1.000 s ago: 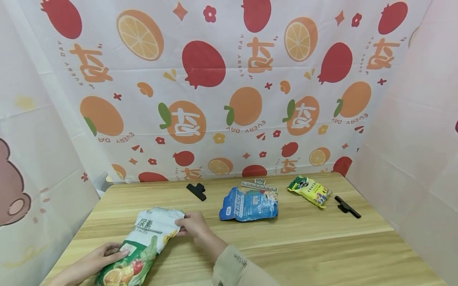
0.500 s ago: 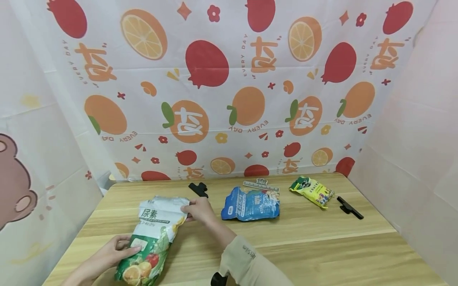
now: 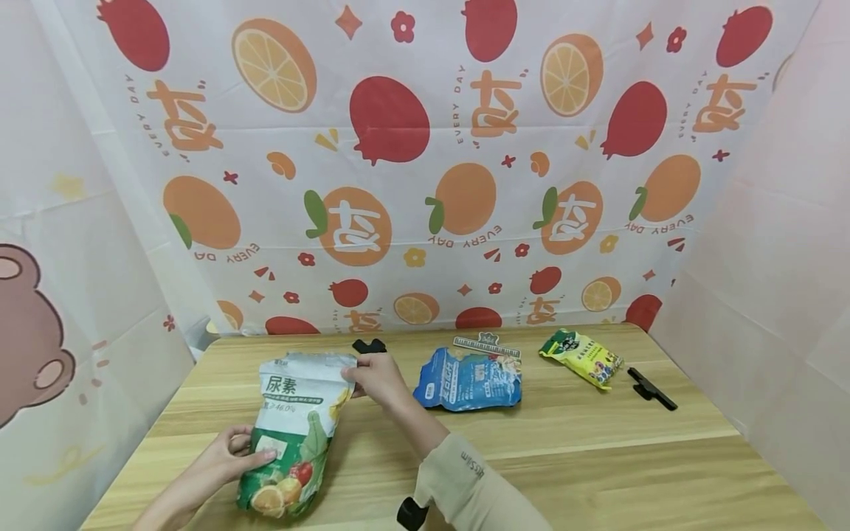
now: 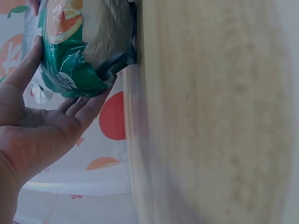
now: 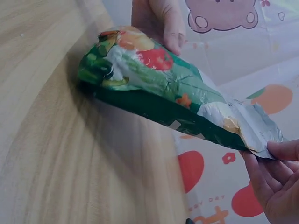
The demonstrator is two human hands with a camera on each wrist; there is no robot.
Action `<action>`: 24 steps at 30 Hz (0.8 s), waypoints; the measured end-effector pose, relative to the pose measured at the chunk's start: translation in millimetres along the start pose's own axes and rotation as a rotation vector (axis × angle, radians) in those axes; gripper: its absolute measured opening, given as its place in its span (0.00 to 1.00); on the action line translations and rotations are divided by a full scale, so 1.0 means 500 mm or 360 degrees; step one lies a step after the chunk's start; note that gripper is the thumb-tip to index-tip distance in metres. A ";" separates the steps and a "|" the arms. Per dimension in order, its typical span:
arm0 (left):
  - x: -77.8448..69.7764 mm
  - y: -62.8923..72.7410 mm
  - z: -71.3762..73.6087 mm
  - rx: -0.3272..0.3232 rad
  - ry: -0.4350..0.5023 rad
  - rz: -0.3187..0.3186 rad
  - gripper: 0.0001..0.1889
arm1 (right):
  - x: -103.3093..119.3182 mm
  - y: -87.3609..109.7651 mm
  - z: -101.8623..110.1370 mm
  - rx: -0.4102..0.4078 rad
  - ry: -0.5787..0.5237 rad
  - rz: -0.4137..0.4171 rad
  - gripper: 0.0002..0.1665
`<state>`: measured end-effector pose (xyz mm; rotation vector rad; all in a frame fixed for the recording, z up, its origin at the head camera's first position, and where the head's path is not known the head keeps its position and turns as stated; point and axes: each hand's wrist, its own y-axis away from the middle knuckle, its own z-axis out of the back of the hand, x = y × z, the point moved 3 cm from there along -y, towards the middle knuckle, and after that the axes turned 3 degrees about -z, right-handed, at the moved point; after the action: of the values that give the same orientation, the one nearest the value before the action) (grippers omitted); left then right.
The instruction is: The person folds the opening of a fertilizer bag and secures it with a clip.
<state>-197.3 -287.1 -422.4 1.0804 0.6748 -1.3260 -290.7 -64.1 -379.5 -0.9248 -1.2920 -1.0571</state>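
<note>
A white and green fertilizer bag, printed with fruit and vegetables, is held tilted over the left part of the table, its upper end raised. My left hand grips its left side, thumb across the front; in the left wrist view the fingers of the left hand reach under the green lower end. At the top right corner my right hand pinches the bag's white edge. The right wrist view shows the thumb and fingers of that right hand on either side of the edge, with the bag's bottom close over the wood.
Behind the right hand lies a black clip, partly hidden. A blue pouch lies mid-table with a silvery clip behind it. Farther right are a yellow-green packet and another black clip. Printed curtains enclose the wooden table.
Both hands have moved the fertilizer bag rightward and away from me, and its front now faces the head camera more. The right hand now partly covers the back black clip.
</note>
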 end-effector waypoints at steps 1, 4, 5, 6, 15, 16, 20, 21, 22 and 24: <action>-0.001 0.000 -0.001 -0.0014 0.0002 -0.0012 0.37 | 0.003 0.000 0.001 0.0003 -0.0009 0.0006 0.07; -0.005 -0.002 -0.006 -0.0012 0.0008 -0.0060 0.39 | 0.011 0.002 0.003 0.0015 -0.0019 0.0022 0.08; -0.007 -0.003 -0.007 -0.0011 0.0012 -0.0066 0.40 | 0.013 0.003 0.004 0.0020 -0.0016 0.0026 0.08; -0.009 -0.005 -0.008 -0.0008 0.0009 -0.0072 0.41 | 0.016 0.004 0.006 0.0022 -0.0012 0.0030 0.07; -0.033 -0.015 -0.015 0.0013 -0.0077 -0.0098 0.47 | 0.044 0.015 0.020 0.0023 0.0056 0.0097 0.08; -0.036 -0.015 -0.016 0.0006 -0.0075 -0.0111 0.47 | 0.046 0.016 0.020 0.0025 0.0057 0.0106 0.09; -0.045 -0.016 -0.022 -0.0032 -0.0081 -0.0168 0.48 | 0.057 0.024 0.022 0.0026 0.0087 0.0142 0.12; -0.047 -0.017 -0.023 -0.0037 -0.0077 -0.0182 0.48 | 0.060 0.027 0.022 0.0027 0.0102 0.0150 0.12; -0.049 -0.017 -0.025 -0.0043 -0.0083 -0.0194 0.49 | 0.062 0.029 0.022 0.0028 0.0111 0.0156 0.12; -0.051 -0.018 -0.028 -0.0058 -0.0080 -0.0216 0.50 | 0.067 0.036 0.023 0.0044 0.0129 0.0175 0.10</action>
<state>-207.8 -263.1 -407.1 0.9826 0.7428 -1.4466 -277.5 -51.2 -344.5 -0.9130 -1.1730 -0.9790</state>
